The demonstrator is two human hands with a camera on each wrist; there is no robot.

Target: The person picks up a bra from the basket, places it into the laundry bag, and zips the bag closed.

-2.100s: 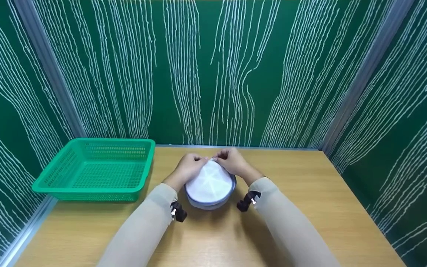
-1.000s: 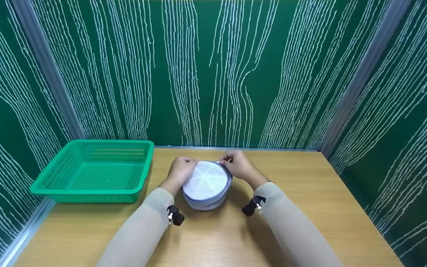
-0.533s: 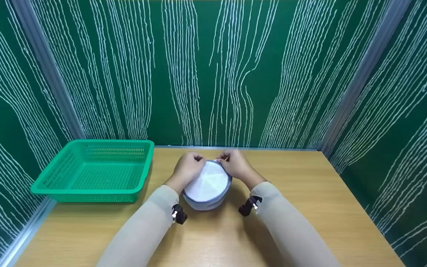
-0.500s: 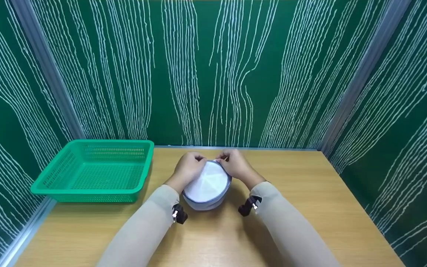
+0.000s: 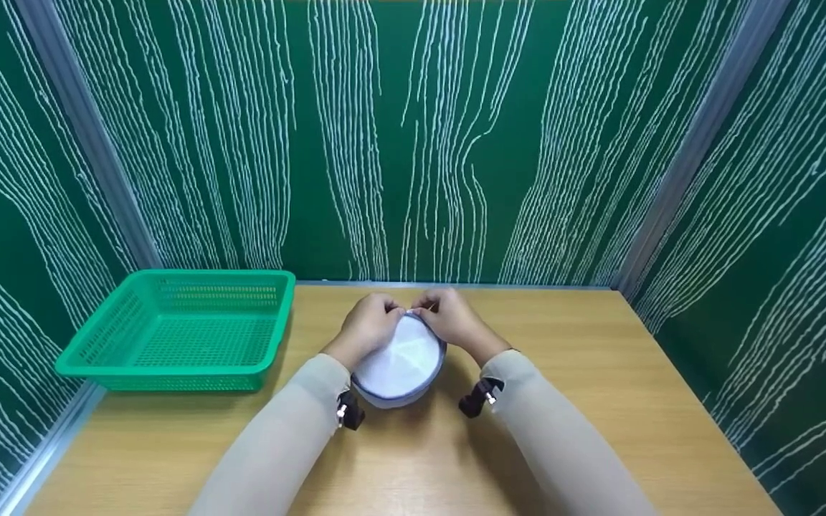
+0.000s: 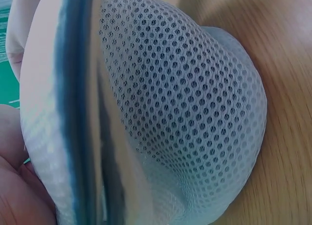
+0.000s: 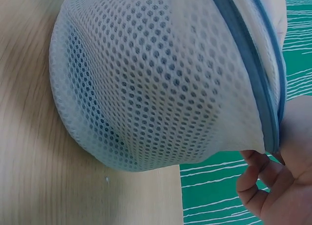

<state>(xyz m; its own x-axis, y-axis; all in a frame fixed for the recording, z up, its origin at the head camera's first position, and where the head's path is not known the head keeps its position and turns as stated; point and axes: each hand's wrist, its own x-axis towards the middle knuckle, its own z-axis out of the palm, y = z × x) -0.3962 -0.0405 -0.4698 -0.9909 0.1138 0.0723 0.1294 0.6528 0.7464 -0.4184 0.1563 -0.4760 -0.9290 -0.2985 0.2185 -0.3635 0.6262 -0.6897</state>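
A round white mesh laundry bag (image 5: 402, 362) with a blue-grey trimmed rim stands on the wooden table in the head view. My left hand (image 5: 370, 326) pinches its far rim between thumb and fingers. Right beside it, my right hand (image 5: 454, 322) pinches the same stretch of rim, with the two thumbs almost meeting there. The left wrist view shows the honeycomb mesh side (image 6: 185, 88) and a gap along the blue trim (image 6: 80, 108). In the right wrist view, two trim bands run together at the right hand's fingers (image 7: 253, 186).
A green plastic basket (image 5: 169, 376) with slotted sides sits at the table's back left. Green panels (image 5: 399, 143) with white wavy lines enclose the back and both sides. The wooden table (image 5: 585, 401) extends to the right of the bag.
My left hand moved left along the rim about a second ago, then came back to the right beside my right hand. The bag's top tilts and shifts slightly; the basket stays put.
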